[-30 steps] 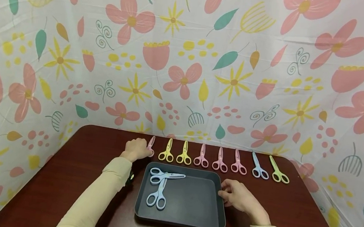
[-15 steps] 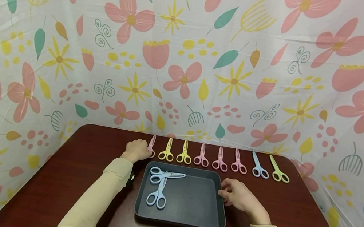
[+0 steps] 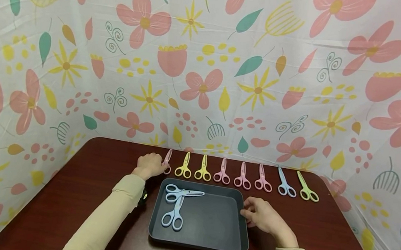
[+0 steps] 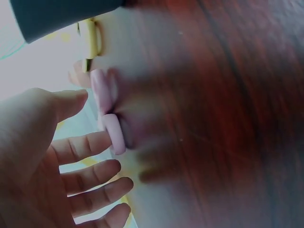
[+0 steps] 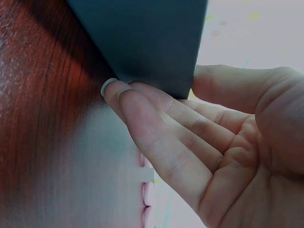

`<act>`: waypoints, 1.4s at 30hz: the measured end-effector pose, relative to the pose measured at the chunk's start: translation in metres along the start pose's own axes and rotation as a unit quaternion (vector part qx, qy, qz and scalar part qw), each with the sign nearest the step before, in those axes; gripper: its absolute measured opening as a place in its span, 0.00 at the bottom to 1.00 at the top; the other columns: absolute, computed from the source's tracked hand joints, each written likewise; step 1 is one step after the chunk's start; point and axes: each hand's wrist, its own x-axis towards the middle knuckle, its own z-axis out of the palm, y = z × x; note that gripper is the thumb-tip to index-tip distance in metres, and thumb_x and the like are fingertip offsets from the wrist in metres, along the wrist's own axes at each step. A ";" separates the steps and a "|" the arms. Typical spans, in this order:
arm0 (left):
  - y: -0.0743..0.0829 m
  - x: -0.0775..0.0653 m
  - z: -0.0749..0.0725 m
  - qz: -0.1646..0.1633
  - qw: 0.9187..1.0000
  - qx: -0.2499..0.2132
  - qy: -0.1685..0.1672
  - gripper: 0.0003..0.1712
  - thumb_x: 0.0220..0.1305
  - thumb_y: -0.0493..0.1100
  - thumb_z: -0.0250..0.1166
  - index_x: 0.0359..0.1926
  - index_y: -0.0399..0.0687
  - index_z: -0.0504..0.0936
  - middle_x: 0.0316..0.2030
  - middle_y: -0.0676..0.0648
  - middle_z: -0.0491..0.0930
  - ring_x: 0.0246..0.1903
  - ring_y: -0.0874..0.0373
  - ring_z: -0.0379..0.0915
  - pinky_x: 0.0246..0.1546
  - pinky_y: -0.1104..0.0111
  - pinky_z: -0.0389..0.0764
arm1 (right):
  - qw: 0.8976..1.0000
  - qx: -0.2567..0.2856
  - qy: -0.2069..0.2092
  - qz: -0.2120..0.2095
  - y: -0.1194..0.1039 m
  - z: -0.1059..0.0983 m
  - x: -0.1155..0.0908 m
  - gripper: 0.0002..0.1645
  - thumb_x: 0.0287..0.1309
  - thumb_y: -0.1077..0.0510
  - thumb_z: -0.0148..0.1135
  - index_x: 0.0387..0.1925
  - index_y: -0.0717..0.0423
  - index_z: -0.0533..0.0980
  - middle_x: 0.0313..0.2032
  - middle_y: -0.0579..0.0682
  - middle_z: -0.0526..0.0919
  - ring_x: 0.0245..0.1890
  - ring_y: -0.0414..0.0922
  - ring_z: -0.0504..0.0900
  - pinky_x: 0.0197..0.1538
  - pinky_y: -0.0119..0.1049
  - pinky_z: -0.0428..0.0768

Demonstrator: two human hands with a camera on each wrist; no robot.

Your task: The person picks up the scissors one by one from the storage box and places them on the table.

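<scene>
My left hand (image 3: 150, 164) is at the far left end of a row of scissors. In the left wrist view its index finger touches a handle loop of the pink scissors (image 4: 115, 134); the thumb is apart from them, and the other fingers reach out loosely. My right hand (image 3: 260, 215) holds the right side of a dark grey tray (image 3: 213, 223), with the thumb at the rim and fingers against the outer wall. Inside the tray, at the left, one pair of light blue scissors (image 3: 194, 193) lies across another pair of light blue scissors (image 3: 177, 208).
Along the table's back edge, right of my left hand, lie two yellow scissors (image 3: 187, 160), several pink scissors (image 3: 223, 165), one blue pair (image 3: 281, 174) and one yellow-green pair (image 3: 302, 180). A flowered curtain (image 3: 206, 61) hangs behind the brown table (image 3: 59, 196).
The pink scissors at my left hand have shifted slightly to the right, and more of a handle loop shows. My right hand and the tray have stayed in place.
</scene>
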 end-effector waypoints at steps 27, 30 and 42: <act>0.035 -0.055 -0.020 0.248 0.968 0.021 0.024 0.11 0.63 0.50 0.67 0.26 0.54 0.80 0.25 0.54 0.69 0.23 0.62 0.66 0.26 0.65 0.71 | 1.000 0.000 -0.006 0.003 0.001 -0.001 0.001 0.07 0.61 0.66 0.62 0.40 0.66 0.74 0.26 0.52 0.81 0.23 0.48 0.84 0.29 0.44 0.82; 0.037 -0.063 -0.019 0.283 0.957 0.044 0.032 0.08 0.62 0.50 0.69 0.28 0.54 0.83 0.27 0.55 0.71 0.27 0.62 0.68 0.31 0.64 0.72 | 1.000 -0.002 -0.004 0.004 0.000 -0.001 0.001 0.07 0.61 0.66 0.62 0.40 0.66 0.74 0.26 0.52 0.81 0.23 0.48 0.84 0.29 0.44 0.82; 0.038 -0.078 -0.006 0.331 0.924 0.170 0.081 0.07 0.57 0.50 0.72 0.31 0.53 0.87 0.31 0.51 0.78 0.36 0.54 0.68 0.38 0.57 0.70 | 1.000 0.004 -0.004 -0.003 0.000 -0.001 0.001 0.08 0.61 0.66 0.62 0.40 0.66 0.74 0.26 0.53 0.81 0.23 0.48 0.84 0.28 0.44 0.82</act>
